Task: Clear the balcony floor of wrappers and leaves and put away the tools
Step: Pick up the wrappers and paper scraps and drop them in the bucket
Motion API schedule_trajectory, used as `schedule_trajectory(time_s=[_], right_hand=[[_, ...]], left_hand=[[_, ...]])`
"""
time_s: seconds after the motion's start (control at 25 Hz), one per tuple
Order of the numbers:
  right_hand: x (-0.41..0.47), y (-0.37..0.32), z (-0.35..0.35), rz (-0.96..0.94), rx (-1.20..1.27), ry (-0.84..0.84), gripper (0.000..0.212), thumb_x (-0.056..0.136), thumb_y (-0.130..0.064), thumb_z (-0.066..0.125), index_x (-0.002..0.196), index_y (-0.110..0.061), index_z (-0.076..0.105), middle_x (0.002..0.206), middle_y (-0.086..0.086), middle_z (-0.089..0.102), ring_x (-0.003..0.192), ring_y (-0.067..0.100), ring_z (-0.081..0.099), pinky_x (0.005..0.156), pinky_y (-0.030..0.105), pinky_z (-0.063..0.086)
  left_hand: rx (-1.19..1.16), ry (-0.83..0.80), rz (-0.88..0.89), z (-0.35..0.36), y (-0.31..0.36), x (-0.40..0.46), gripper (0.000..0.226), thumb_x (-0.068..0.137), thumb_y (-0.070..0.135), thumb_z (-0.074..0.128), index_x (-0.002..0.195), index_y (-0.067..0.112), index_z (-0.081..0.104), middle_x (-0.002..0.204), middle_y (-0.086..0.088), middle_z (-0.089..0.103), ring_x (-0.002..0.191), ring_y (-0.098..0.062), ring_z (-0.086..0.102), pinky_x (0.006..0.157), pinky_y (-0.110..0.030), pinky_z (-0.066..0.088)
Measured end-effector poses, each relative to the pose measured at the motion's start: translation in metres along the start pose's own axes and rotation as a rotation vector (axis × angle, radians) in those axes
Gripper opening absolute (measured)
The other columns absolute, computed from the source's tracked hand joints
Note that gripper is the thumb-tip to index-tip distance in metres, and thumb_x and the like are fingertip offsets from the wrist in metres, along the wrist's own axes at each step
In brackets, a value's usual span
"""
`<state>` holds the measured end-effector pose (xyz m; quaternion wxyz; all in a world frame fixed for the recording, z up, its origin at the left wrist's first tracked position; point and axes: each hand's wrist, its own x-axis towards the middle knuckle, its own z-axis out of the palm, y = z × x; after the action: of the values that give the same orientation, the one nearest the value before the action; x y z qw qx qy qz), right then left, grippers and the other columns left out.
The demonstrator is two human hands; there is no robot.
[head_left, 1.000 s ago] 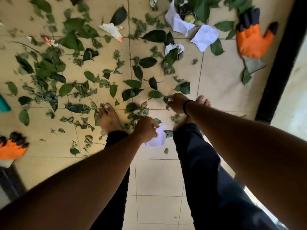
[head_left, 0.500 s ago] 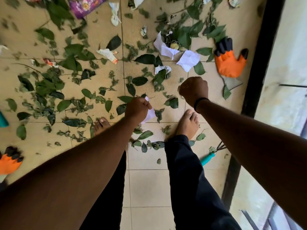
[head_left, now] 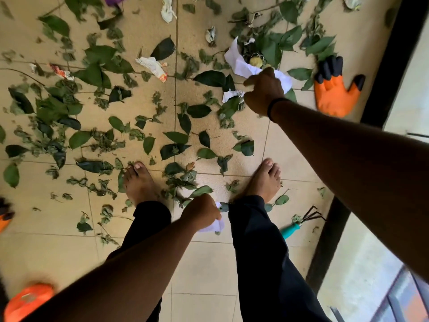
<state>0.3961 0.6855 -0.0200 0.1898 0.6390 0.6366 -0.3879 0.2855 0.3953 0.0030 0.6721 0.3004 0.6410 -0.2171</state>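
Note:
Green leaves (head_left: 176,137) and paper wrappers lie scattered over the tan tiled balcony floor (head_left: 144,31). My left hand (head_left: 202,212) grips a crumpled white paper (head_left: 214,226) low between my legs. My right hand (head_left: 263,91) reaches forward and pinches a white paper wrapper (head_left: 284,80) on the floor, next to another white sheet (head_left: 235,61). A small torn paper scrap (head_left: 228,95) lies just left of that hand. A white and red wrapper (head_left: 153,66) lies further left. A teal-handled hand rake (head_left: 299,223) lies by my right foot.
An orange and black glove (head_left: 334,89) lies right of my right hand by the dark door frame (head_left: 380,77). Another orange glove (head_left: 4,217) is at the left edge, an orange object (head_left: 25,300) at the bottom left. My bare feet (head_left: 139,184) stand among leaves.
My right hand has moved forward and down from mid-air onto the white wrapper. My left hand has drawn back toward my legs with its crumpled paper. The view has tilted forward.

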Motion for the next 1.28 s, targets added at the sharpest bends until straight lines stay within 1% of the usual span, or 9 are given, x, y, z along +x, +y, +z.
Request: schedule_trajectory(time_s=[0.16, 0.4, 0.64, 0.8, 0.92, 1.0, 1.08, 1.2, 1.28], right_hand=[[0.033, -0.015, 0.019, 0.098, -0.249, -0.064, 0.056, 0.098, -0.030, 0.056, 0.148, -0.011, 0.040, 0.156, 0.014, 0.026, 0.146, 0.043, 0.019, 0.116, 0.051, 0.028], [-0.055, -0.051, 0.029, 0.070, 0.060, 0.169, 0.029, 0.092, -0.020, 0.057, 0.117, -0.011, 0.071, 0.129, 0.014, 0.063, 0.123, 0.039, 0.051, 0.100, 0.041, 0.045], [-0.246, -0.135, -0.048, 0.059, 0.235, 0.217, 0.018, 0.087, -0.010, 0.060, 0.088, -0.010, 0.078, 0.096, 0.013, 0.076, 0.093, 0.033, 0.067, 0.078, 0.032, 0.052], [-0.388, -0.206, -0.133, -0.033, 0.372, 0.194, 0.030, 0.083, -0.003, 0.065, 0.110, -0.015, 0.069, 0.112, 0.010, 0.073, 0.105, 0.030, 0.065, 0.078, 0.022, 0.041], [-0.469, -0.254, -0.187, -0.165, 0.430, 0.186, 0.044, 0.084, -0.001, 0.063, 0.127, -0.011, 0.060, 0.112, 0.011, 0.070, 0.105, 0.029, 0.063, 0.084, 0.029, 0.047], [-0.510, -0.284, -0.221, -0.286, 0.434, 0.185, 0.028, 0.087, -0.009, 0.067, 0.116, -0.008, 0.066, 0.095, 0.002, 0.067, 0.089, 0.024, 0.059, 0.071, 0.027, 0.039], [-0.540, -0.300, -0.244, -0.339, 0.526, 0.223, 0.010, 0.084, -0.015, 0.071, 0.084, -0.008, 0.065, 0.069, -0.004, 0.055, 0.070, 0.021, 0.048, 0.058, 0.031, 0.028], [-0.579, -0.309, -0.260, -0.426, 0.776, 0.132, 0.026, 0.073, -0.019, 0.064, 0.057, -0.014, 0.044, 0.059, 0.001, 0.036, 0.062, 0.018, 0.031, 0.057, 0.032, 0.025], [-0.602, -0.316, -0.263, -0.428, 0.907, -0.058, 0.031, 0.082, -0.005, 0.057, 0.055, -0.018, 0.049, 0.055, -0.002, 0.046, 0.052, 0.019, 0.036, 0.051, 0.030, 0.030]], left_hand=[[-0.117, 0.231, -0.051, -0.010, 0.001, 0.035, 0.031, 0.096, 0.028, 0.054, 0.110, 0.010, 0.075, 0.115, -0.013, 0.072, 0.103, -0.028, 0.069, 0.089, -0.034, 0.056], [-0.252, 0.501, 0.103, -0.079, 0.004, -0.008, 0.030, 0.098, 0.015, 0.051, 0.116, 0.015, 0.075, 0.130, -0.008, 0.066, 0.117, -0.027, 0.061, 0.096, -0.028, 0.047], [-0.342, 0.759, 0.270, -0.195, -0.016, -0.208, 0.024, 0.086, 0.009, 0.072, 0.109, 0.016, 0.078, 0.112, -0.009, 0.075, 0.099, -0.024, 0.070, 0.083, -0.022, 0.051], [-0.302, 0.745, 0.436, -0.260, -0.062, -0.411, 0.028, 0.083, 0.001, 0.072, 0.109, 0.011, 0.076, 0.101, -0.008, 0.072, 0.094, -0.027, 0.067, 0.076, -0.022, 0.048], [-0.567, 0.878, 0.539, -0.264, -0.113, -0.525, 0.028, 0.078, -0.004, 0.071, 0.106, -0.001, 0.073, 0.088, -0.006, 0.073, 0.083, -0.027, 0.070, 0.066, -0.021, 0.050], [-0.719, 1.015, 0.541, -0.245, -0.147, -0.582, 0.026, 0.079, -0.010, 0.069, 0.103, -0.001, 0.074, 0.084, -0.009, 0.073, 0.070, -0.004, 0.066, 0.063, -0.016, 0.049], [-0.807, 1.159, 0.529, -0.219, -0.174, -0.620, 0.024, 0.080, -0.011, 0.069, 0.099, 0.002, 0.077, 0.090, -0.015, 0.072, 0.069, 0.005, 0.063, 0.069, -0.018, 0.049], [-0.957, 1.361, 0.480, -0.168, -0.190, -0.670, 0.033, 0.081, -0.021, 0.062, 0.097, 0.005, 0.075, 0.084, -0.003, 0.073, 0.073, 0.001, 0.064, 0.071, -0.014, 0.048], [-1.157, 1.456, 0.450, -0.119, -0.197, -0.694, 0.042, 0.079, -0.023, 0.062, 0.091, 0.015, 0.078, 0.078, 0.013, 0.074, 0.072, -0.002, 0.063, 0.069, -0.016, 0.049]])
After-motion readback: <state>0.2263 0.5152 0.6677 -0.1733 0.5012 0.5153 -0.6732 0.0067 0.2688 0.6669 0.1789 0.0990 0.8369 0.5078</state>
